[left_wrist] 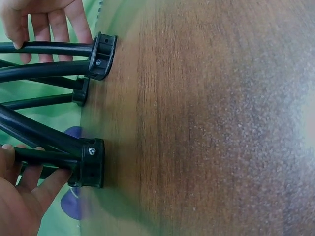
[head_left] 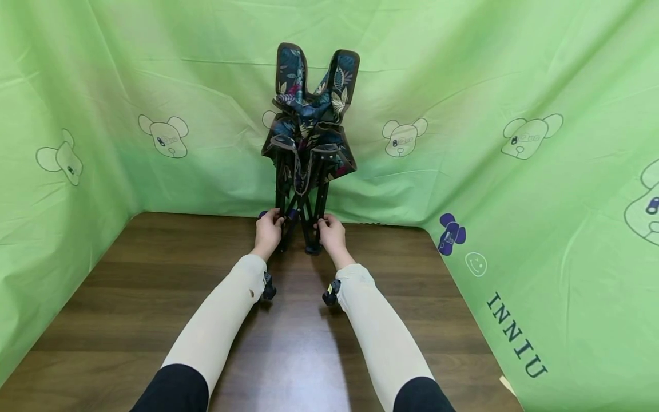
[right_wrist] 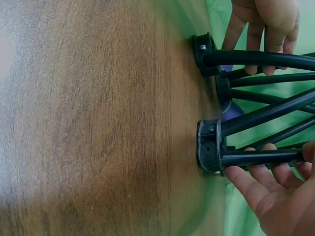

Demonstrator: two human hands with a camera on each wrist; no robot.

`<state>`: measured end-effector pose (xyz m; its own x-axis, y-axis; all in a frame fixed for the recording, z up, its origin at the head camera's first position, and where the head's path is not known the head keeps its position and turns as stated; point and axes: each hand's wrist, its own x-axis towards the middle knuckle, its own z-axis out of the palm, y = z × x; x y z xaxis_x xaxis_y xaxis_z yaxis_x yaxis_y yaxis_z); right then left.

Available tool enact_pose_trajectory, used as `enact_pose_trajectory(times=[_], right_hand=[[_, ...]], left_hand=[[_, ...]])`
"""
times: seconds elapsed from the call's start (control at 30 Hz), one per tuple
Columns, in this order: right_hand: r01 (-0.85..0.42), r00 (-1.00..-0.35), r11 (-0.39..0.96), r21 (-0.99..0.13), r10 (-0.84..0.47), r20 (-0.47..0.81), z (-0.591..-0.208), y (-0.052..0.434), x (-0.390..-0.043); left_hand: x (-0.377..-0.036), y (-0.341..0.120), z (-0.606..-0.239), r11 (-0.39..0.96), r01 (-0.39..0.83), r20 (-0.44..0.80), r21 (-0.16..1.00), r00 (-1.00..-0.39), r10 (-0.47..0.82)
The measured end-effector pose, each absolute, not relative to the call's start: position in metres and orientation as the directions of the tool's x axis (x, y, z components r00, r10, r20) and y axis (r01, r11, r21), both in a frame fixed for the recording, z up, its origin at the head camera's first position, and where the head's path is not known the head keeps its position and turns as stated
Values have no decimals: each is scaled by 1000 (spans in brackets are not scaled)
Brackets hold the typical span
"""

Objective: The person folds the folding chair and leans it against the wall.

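A folded camp chair (head_left: 311, 114) with dark leaf-print fabric stands upright on black tube legs (head_left: 304, 197) at the far edge of the wooden table (head_left: 154, 297). My left hand (head_left: 269, 229) grips the lower left leg, just above its black foot cap (left_wrist: 93, 162). My right hand (head_left: 331, 230) grips the lower right leg, close to its foot cap (right_wrist: 209, 146). In the left wrist view my left hand (left_wrist: 19, 191) has its thumb over the tube and its fingers under it. The right wrist view shows my right hand (right_wrist: 275, 191) holding its tube the same way. All the foot caps rest on the table.
Green cloth (head_left: 515, 171) printed with bear heads hangs close behind the chair and along both sides of the table. Small black cameras (head_left: 269, 289) sit on both wrists. Bare brown wood lies between me and the chair.
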<state>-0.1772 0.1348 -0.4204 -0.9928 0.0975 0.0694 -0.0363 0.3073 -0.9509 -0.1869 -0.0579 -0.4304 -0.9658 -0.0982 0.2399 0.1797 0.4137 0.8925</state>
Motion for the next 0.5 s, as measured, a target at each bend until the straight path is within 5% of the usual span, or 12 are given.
enact_pose_trajectory(times=[0.5], right_hand=[[-23,-993,334,-942,103,60,-420,138,-179]], left_hand=[[-186,-57,-429,391,167,217,905,-972,-86]])
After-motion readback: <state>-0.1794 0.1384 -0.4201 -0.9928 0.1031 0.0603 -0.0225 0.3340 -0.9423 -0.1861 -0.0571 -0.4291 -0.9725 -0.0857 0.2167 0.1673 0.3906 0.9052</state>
